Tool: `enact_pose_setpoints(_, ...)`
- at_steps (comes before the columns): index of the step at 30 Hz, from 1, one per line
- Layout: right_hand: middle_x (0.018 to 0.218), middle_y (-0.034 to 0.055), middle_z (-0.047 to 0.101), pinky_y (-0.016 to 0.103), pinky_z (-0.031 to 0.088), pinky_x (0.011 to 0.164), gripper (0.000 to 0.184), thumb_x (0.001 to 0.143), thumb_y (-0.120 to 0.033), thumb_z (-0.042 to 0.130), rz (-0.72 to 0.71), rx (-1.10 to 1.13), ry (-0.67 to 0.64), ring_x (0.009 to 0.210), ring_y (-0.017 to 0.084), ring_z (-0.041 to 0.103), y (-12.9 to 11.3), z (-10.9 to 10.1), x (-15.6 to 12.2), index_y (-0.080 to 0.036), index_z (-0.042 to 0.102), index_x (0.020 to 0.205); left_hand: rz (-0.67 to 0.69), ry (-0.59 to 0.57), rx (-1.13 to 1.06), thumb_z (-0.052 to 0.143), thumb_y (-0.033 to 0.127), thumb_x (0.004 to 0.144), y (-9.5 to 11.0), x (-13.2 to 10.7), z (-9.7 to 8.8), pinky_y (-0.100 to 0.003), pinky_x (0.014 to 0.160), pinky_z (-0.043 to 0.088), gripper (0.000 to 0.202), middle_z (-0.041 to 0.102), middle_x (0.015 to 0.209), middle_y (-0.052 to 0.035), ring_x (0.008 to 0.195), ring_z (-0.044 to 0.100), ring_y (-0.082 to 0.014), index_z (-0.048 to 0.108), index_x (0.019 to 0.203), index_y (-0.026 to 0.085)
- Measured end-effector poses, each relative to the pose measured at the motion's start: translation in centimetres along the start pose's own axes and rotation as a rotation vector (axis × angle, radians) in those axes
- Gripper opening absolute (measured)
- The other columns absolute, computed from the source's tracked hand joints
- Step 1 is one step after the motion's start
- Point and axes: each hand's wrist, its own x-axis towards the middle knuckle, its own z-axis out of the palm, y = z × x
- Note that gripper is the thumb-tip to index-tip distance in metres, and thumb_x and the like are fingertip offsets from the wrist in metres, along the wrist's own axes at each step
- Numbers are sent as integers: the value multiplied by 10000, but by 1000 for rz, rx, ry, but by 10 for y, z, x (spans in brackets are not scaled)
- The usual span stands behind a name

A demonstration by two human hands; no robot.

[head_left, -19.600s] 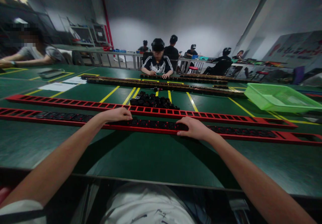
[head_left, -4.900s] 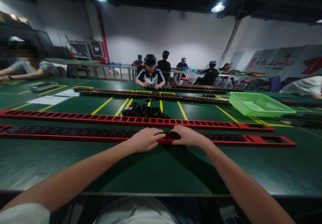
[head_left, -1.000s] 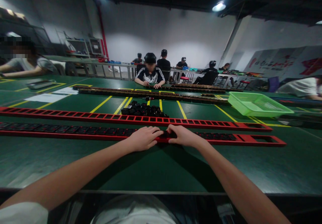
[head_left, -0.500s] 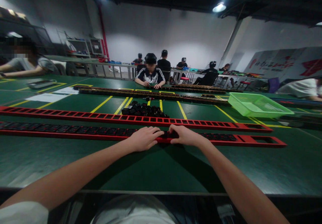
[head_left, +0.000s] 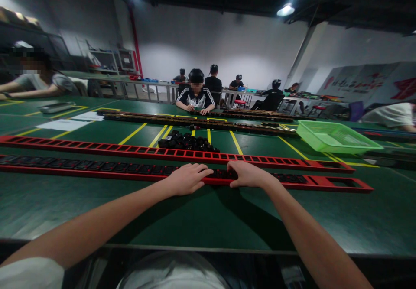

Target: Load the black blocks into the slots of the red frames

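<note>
head view: the near frame (head_left: 123, 176) on the counter (head_left: 195, 219) looks mostly filled with black pieces (head_left: 108, 166); the far frame (head_left: 191, 158) appears unfilled, a black pile (head_left: 188, 142) beyond it. left hand (head_left: 186, 179) and right hand (head_left: 248, 175) rest on the near frame; whether their fingers (head_left: 203, 174) grip, i cannot tell.

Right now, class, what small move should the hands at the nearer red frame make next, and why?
Perhaps the right hand should press the black pieces beside it: they lie in the nearer red frame, between that hand and the left hand, and whether they sit flush is too dark to tell.
</note>
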Motion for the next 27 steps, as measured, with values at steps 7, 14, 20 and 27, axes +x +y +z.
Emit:
enact_pose_setpoints(7, 997, 85, 673, 328, 452, 741, 393, 708, -346, 788, -91, -68, 48, 875, 252, 610, -2, 4, 1, -172, 635, 1026, 21, 31, 30, 479, 321, 963, 0, 0, 6, -396, 1000, 432, 505, 491, 1435, -112, 1236, 532, -266, 379, 1448, 220)
enact_pose_setpoints(14, 1079, 119, 664, 356, 466, 838, 443, 740, -388, 773, -136, -57, 147, 976, 273, 610, -5, 19, 11, -157, 646, 1096, 30, 49, 28, 468, 312, 969, 0, 0, 10, -399, 1009, 432, 522, 490, 1446, -126, 1262, 521, -267, 364, 1471, 212)
enact_pose_setpoints(20, 1123, 125, 664, 376, 471, 870, 489, 754, -405, 767, -144, -57, 139, 1019, 285, 610, -6, 18, 10, -159, 636, 1156, 39, 35, 38, 437, 314, 984, 0, 0, 8, -414, 1029, 428, 511, 471, 1472, -123, 1275, 514, -268, 362, 1477, 201)
enact_pose_setpoints(27, 1199, 119, 668, 372, 458, 937, 437, 852, -397, 686, -199, 14, 120, 1079, 278, 615, -14, 16, 10, -179, 639, 1228, 32, 18, 45, 438, 317, 985, -1, 0, 9, -412, 1034, 421, 539, 455, 1487, -127, 1290, 504, -266, 324, 1502, 213)
